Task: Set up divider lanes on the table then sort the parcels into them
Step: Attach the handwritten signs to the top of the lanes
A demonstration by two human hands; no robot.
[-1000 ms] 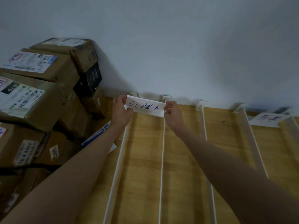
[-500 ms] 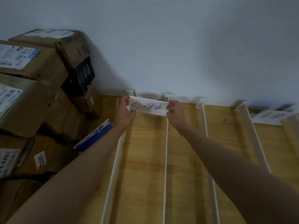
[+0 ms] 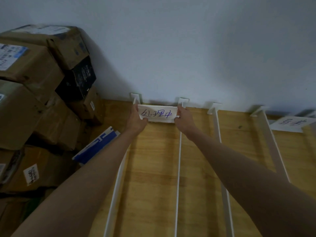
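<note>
A white paper label [image 3: 158, 114] with blue handwriting is held at the far end of the leftmost lane, close to the wall. My left hand [image 3: 136, 121] pinches its left edge and my right hand [image 3: 183, 119] pinches its right edge. The label spans the gap between two white dividers [image 3: 177, 168] that run along the wooden table [image 3: 152, 177]. Further white dividers [image 3: 218, 127] stand to the right. A stack of brown cardboard parcels [image 3: 34, 103] fills the left side.
A second handwritten label [image 3: 290, 124] lies at the far end of a lane on the right. A blue and white flat parcel [image 3: 97, 146] leans against the boxes beside my left forearm. The pale wall [image 3: 188, 48] bounds the table's far edge.
Both hands have carried the label slightly further toward the wall and lower, between the divider ends. The view has shifted a little left to right across the frames.
</note>
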